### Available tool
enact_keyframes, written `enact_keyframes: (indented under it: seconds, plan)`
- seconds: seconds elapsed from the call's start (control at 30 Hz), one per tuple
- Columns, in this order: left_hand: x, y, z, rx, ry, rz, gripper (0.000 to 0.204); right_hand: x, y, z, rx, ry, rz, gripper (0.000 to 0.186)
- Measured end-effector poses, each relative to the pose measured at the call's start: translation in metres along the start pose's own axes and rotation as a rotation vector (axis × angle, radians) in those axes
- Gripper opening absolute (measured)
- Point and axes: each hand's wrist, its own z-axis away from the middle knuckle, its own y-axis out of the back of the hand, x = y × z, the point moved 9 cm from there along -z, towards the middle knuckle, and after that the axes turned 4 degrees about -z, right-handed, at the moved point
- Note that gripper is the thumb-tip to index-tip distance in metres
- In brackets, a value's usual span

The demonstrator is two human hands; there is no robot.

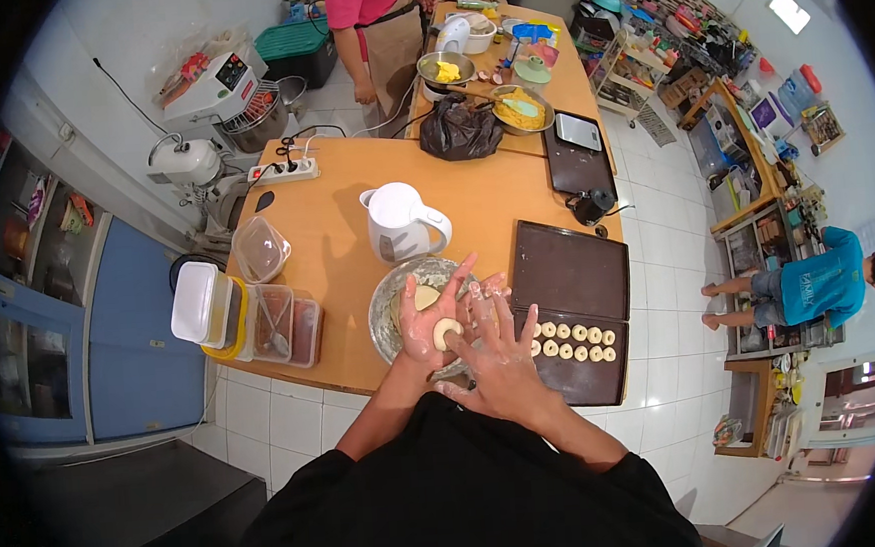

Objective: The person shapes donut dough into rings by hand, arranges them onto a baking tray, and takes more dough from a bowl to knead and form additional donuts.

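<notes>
A curved piece of pale dough (pixel 448 335) rests in the floury palm of my left hand (pixel 421 331), which is turned up with its fingers stretched out. My right hand (pixel 499 358) has its fingers spread, with a fingertip touching that dough. Both hands are over a flour-smeared metal bowl (pixel 384 307); another pale lump (pixel 426 297) shows by my left fingers, its exact support unclear. To the right, a dark baking tray (pixel 595 384) holds several small dough rings (pixel 579 333), beside a second dark tray (pixel 570 265).
A white kettle (pixel 394 216) stands behind the bowl. Stacked containers (pixel 280 323) are left, a power strip (pixel 286 169) at back left. A black bag (pixel 459 127) and mixing bowls (pixel 520 108) are farther back. One person (pixel 378 36) stands behind, another (pixel 819 280) at the right shelves.
</notes>
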Motion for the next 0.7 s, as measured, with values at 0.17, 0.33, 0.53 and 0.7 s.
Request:
enact_keyframes:
  seconds: [0.17,0.33,0.53,0.7]
  plan:
    - [0.010,0.004,0.001,-0.019,-0.059,-0.098,0.100,0.007,-0.012,0.000,-0.031,0.003,-0.018,0.062]
    - [0.008,0.024,0.006,0.080,-0.064,-0.120,0.100,0.015,-0.025,-0.004,-0.060,0.010,-0.064,0.064]
    - [0.001,0.024,0.004,0.146,-0.036,-0.119,0.100,0.015,-0.021,-0.005,-0.093,-0.034,-0.065,0.066]
    - [0.004,0.025,0.000,0.110,-0.053,-0.147,0.102,0.017,-0.023,-0.005,-0.098,-0.040,-0.096,0.067]
